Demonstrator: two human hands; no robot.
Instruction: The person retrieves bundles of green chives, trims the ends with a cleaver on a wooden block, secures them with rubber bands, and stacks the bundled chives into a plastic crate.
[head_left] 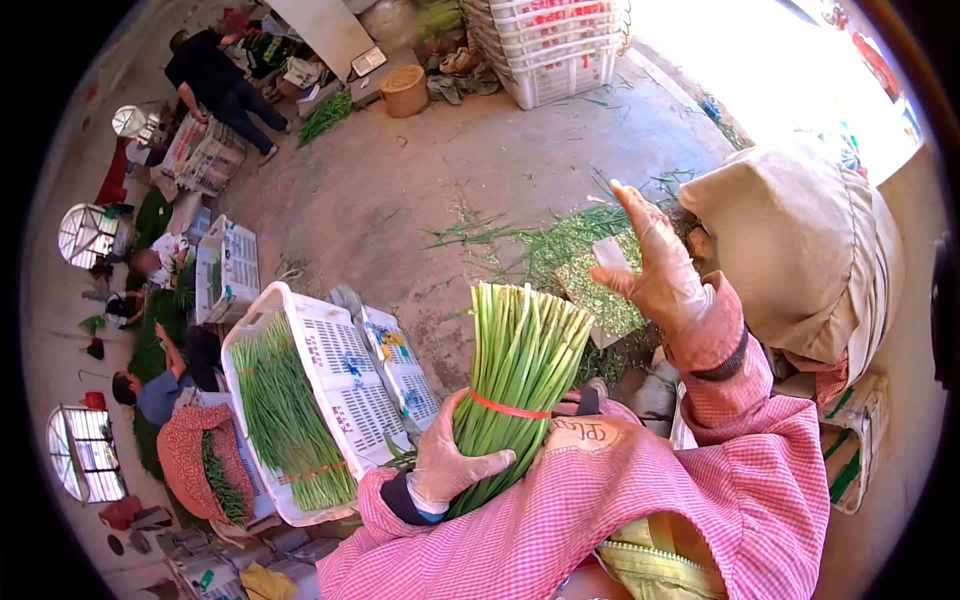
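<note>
My left hand, in a thin clear glove, is wrapped round the lower part of a thick bundle of green chive-like stalks. A red band circles the bundle, and its pale cut ends point up and away from me. My right hand, also gloved, is raised to the right of the bundle and apart from it. Its fingers are spread, with nothing in them. Beyond it, small cut pieces lie heaped, with a pale flat rectangular piece beside my fingers.
A white crate of green stalks stands at my left. Loose greens litter the floor ahead. A large beige cloth-covered heap stands at right. Stacked white crates are at the back. Other people work at the far left.
</note>
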